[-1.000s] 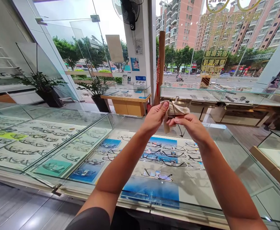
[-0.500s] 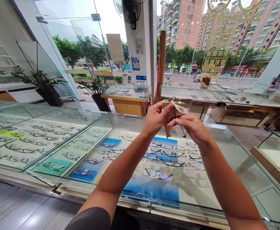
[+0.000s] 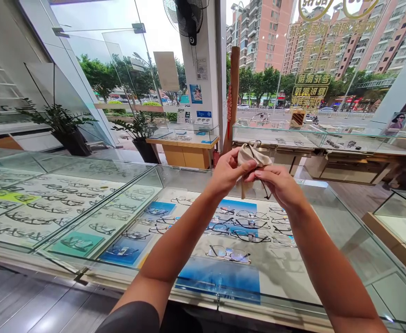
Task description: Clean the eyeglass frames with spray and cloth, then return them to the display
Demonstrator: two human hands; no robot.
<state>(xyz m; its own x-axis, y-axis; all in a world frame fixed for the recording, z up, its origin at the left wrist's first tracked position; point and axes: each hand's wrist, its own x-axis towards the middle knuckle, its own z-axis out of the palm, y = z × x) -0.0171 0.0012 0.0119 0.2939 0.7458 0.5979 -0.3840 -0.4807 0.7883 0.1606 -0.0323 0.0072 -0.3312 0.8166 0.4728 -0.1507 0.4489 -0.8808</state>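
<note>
Above the glass display case my left hand [image 3: 228,172] is closed on a beige cloth [image 3: 255,156], its thumb pressed down on the fabric. My right hand [image 3: 275,181] meets it from the right, closed on a pair of glasses, of which a thin dark temple [image 3: 266,190] hangs below the fingers. Another dark piece of the frame shows at the top of the cloth. Cloth and fingers hide the lenses. A tail of the cloth dangles under my left hand.
Several pairs of glasses [image 3: 249,236] lie inside the glass display case [image 3: 279,277] below my hands. More glasses fill the case section [image 3: 33,203] on the left. Farther off stand a small wooden display table [image 3: 185,155], potted plants [image 3: 144,134] and window-side cases [image 3: 272,134].
My left thumb has moved down across the cloth, and the cloth is bunched higher around the glasses. My right hand has hardly moved.
</note>
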